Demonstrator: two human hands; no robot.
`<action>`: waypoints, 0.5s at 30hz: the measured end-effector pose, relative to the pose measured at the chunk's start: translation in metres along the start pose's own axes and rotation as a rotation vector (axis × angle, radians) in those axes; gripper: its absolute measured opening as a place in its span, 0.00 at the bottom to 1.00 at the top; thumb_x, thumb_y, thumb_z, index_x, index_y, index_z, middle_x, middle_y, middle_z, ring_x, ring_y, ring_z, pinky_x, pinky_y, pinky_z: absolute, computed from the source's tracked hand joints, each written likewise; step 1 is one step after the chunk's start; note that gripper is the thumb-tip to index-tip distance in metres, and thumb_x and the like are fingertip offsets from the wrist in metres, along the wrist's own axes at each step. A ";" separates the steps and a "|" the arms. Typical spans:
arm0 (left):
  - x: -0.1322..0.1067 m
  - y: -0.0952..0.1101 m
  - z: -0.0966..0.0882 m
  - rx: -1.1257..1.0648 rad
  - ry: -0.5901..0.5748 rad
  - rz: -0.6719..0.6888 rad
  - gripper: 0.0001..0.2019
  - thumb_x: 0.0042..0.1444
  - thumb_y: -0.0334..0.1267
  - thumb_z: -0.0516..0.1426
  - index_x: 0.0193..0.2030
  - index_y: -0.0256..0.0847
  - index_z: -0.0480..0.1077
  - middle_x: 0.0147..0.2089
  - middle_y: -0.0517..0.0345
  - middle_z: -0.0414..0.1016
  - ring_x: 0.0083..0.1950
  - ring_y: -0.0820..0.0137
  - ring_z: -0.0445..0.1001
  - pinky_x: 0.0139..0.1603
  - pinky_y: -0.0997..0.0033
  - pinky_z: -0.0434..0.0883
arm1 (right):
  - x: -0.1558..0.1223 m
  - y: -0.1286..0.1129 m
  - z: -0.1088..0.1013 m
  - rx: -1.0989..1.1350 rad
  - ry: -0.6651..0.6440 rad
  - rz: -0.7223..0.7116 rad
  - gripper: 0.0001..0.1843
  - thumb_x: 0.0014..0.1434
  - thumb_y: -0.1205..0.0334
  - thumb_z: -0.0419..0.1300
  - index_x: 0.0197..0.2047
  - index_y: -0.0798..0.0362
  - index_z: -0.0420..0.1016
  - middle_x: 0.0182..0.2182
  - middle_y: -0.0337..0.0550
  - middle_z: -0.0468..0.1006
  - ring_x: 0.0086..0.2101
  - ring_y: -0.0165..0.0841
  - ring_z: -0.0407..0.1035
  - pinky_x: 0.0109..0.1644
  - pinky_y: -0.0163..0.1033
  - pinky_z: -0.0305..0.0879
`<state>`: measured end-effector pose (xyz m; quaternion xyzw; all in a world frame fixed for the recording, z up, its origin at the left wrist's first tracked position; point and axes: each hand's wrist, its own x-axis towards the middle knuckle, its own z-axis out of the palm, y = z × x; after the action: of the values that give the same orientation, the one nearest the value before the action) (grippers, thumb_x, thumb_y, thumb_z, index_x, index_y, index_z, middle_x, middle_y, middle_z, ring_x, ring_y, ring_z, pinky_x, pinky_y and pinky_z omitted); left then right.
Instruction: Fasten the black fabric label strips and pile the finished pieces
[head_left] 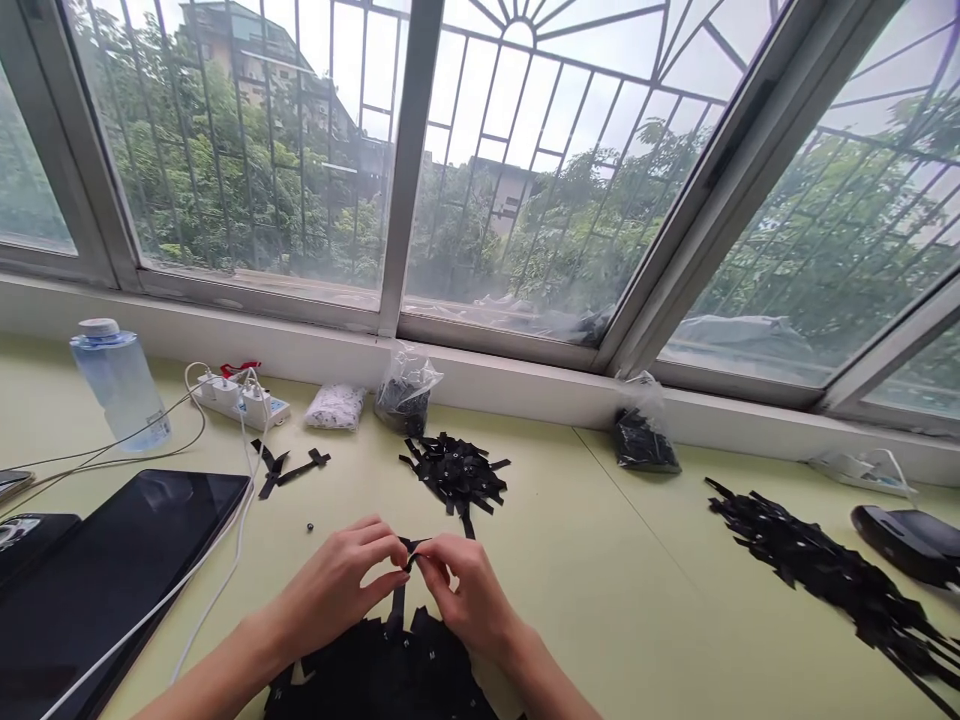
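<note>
My left hand (349, 565) and my right hand (466, 585) meet over the table, thumbs and fingertips pinched together on a small black strip (412, 560). Their fingertips hide part of it. Below them, between my wrists, lies a large heap of black strips (390, 670), some with small white marks; one reads like an M. Just beyond my hands is a second pile of black strips (457, 472) with small pale dots. A tiny dark round piece (310, 527) rests alone to the left of that pile.
Left: a tablet (135, 540), white cables, a power strip (240, 400) and a water bottle (120, 385). Along the sill stand a white packet (335, 408) and two clear bags of black pieces (407, 392) (645, 437). A long strip pile (825, 565) lies right, beside a black case (904, 540).
</note>
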<state>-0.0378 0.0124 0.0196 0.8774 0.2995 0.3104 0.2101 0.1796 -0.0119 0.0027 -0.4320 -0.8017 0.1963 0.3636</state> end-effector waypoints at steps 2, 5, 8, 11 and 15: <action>0.000 0.000 0.000 0.000 0.013 -0.003 0.02 0.63 0.32 0.60 0.39 0.44 0.71 0.39 0.60 0.76 0.43 0.67 0.71 0.42 0.69 0.69 | 0.000 0.000 0.001 0.008 0.002 0.000 0.08 0.67 0.65 0.55 0.40 0.51 0.76 0.25 0.36 0.71 0.26 0.29 0.62 0.32 0.34 0.57; 0.000 -0.002 -0.001 -0.014 0.040 -0.007 0.02 0.63 0.32 0.60 0.40 0.44 0.71 0.39 0.60 0.76 0.44 0.67 0.71 0.43 0.69 0.69 | -0.001 0.000 0.003 0.018 0.001 -0.001 0.08 0.67 0.65 0.55 0.39 0.52 0.75 0.25 0.36 0.71 0.26 0.29 0.62 0.32 0.34 0.56; 0.000 -0.004 -0.001 -0.023 0.063 -0.010 0.02 0.64 0.32 0.59 0.40 0.43 0.71 0.39 0.59 0.75 0.44 0.67 0.71 0.43 0.69 0.69 | -0.001 0.000 0.004 0.020 -0.005 -0.002 0.09 0.67 0.65 0.54 0.38 0.52 0.75 0.25 0.37 0.71 0.26 0.29 0.62 0.32 0.35 0.56; -0.001 -0.004 -0.001 -0.022 0.059 -0.008 0.03 0.64 0.32 0.59 0.39 0.43 0.70 0.39 0.59 0.75 0.44 0.67 0.71 0.44 0.69 0.69 | 0.000 -0.001 0.003 0.014 -0.010 -0.011 0.09 0.67 0.65 0.54 0.38 0.52 0.75 0.25 0.37 0.71 0.26 0.29 0.62 0.32 0.35 0.56; -0.001 -0.003 0.001 -0.017 0.032 0.007 0.03 0.64 0.32 0.60 0.39 0.43 0.71 0.39 0.59 0.75 0.44 0.67 0.71 0.42 0.69 0.69 | 0.000 -0.004 0.000 0.010 -0.007 -0.005 0.09 0.67 0.65 0.54 0.40 0.52 0.76 0.25 0.37 0.71 0.26 0.29 0.62 0.32 0.35 0.56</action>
<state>-0.0388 0.0142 0.0165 0.8713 0.2973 0.3279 0.2118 0.1771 -0.0139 0.0052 -0.4273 -0.8031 0.2008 0.3634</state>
